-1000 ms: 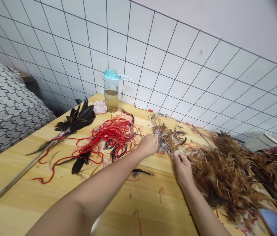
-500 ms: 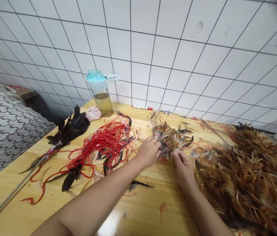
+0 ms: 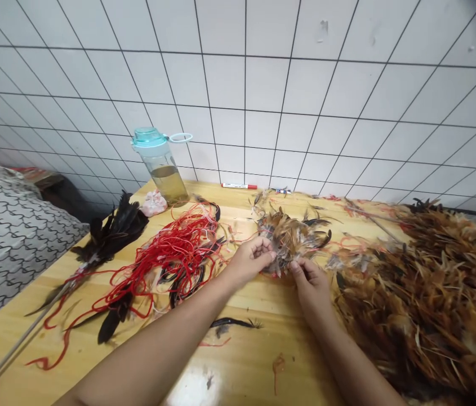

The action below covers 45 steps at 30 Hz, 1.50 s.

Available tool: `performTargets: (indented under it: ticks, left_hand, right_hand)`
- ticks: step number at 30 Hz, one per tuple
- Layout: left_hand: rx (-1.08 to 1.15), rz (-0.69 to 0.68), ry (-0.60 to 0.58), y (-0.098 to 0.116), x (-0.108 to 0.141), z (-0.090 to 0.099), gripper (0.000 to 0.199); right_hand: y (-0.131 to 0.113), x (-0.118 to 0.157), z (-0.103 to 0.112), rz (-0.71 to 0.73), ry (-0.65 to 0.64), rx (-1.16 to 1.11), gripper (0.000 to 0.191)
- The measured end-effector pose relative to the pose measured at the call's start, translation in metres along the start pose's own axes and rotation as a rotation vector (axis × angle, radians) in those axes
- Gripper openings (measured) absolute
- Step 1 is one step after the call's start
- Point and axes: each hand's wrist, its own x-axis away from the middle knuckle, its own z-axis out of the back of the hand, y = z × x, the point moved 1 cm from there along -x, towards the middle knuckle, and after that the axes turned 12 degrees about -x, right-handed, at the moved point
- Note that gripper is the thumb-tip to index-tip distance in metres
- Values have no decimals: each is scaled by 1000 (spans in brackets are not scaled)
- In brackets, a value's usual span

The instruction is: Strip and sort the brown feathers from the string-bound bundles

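Note:
A small bunch of brown and grey feathers (image 3: 292, 234) lies on the wooden table between my hands. At its left edge, my left hand (image 3: 252, 258) is closed, thumb and fingers drawn together; what sits between them is too small to make out. My right hand (image 3: 311, 285) pinches the near edge of the bunch with thumb and forefinger. To the left spreads a tangled heap of red string (image 3: 174, 242), with black strands under it. Close by on the right is a large pile of brown feathers (image 3: 427, 304).
A bottle with a turquoise lid (image 3: 159, 166) stands near the tiled wall, beside a crumpled pinkish wad (image 3: 154, 203). Black feathers on a stick (image 3: 109, 231) lie at the table's left edge. A red-capped marker (image 3: 239, 186) rests along the wall.
My left hand has turned so that its thumb shows against the fingers. The red strand across the feather bunch no longer shows. The view has shifted slightly; my right hand stays at the bunch.

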Motion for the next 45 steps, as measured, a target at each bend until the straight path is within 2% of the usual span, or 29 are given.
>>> performTargets:
  ticks: [3,7,13,16,22,29,37,42,45]
  left_hand:
    - [65,7,-29,-3,2,-2,29]
    - [61,4,-8,-9,0,-2,29]
    - [-46,-5,144,-12,-5,0,26]
    - [3,-3,196,-11,-5,-1,25]
    - [110,18,101,-6,0,-3,32]
    - [-21,-61,-49,-6,4,-4,28]
    - [-392,-166,-20,-10,3,-3,13]
    - [-399,-216,-18,-7,4,-3,8]
    - [-334,-194,2,-6,4,-4,14]
  right_hand:
    - [1,0,-1,1,-10,-9,29]
    - [2,1,-2,4,-21,-33,28]
    - [0,1,-3,-12,-11,-50,29]
    - [-2,2,-4,-18,-7,-55,29]
    - [-3,2,-5,-4,4,-19,27]
    - [-3,2,-5,53,-21,24,24]
    - [-4,1,-6,58,-94,21,20]
    - [-3,0,-7,55,-165,55,19]
    - [-4,-1,-6,34,-139,12,23]
